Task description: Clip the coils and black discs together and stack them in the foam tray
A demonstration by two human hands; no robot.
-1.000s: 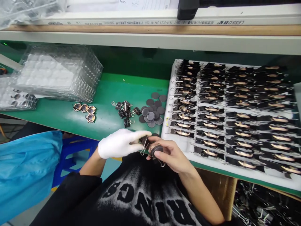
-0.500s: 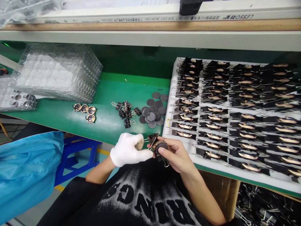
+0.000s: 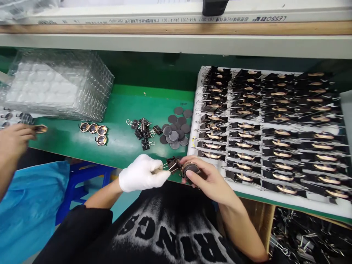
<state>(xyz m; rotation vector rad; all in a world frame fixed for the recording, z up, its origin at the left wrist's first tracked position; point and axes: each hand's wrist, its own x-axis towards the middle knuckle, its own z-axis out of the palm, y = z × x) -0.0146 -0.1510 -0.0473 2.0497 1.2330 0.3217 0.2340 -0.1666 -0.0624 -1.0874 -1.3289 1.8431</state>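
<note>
At the near edge of the green bench, in front of my shirt: 1 black binder clip, beside 1 round piece with a dark face.

Left hand, white-gloved: closed, thumb and fingers pinching the clip's wire handles.

Right hand, bare: gripping the round piece, thumb on its dark face. Whether the clip's mouth is open, or touches the piece, I cannot tell.

Hazards, in my judgement: 2. First, the wires may slip in the glove if my pinch is weak or off-centre, letting the clip snap shut or nip a right finger. Second, the clip may catch the piece's rim and knock the layers askew if my thumb presses unevenly.

Orientation: clip's long axis roughly crosswise, handles toward my left, body toward my right. Round piece: dark face upward, slightly tilted; no clear long axis in its outline.

Nearby: loose dark discs; loose binder clips; 4 gold-rimmed round pieces; 1 white tray of clipped pieces, at right.
</note>
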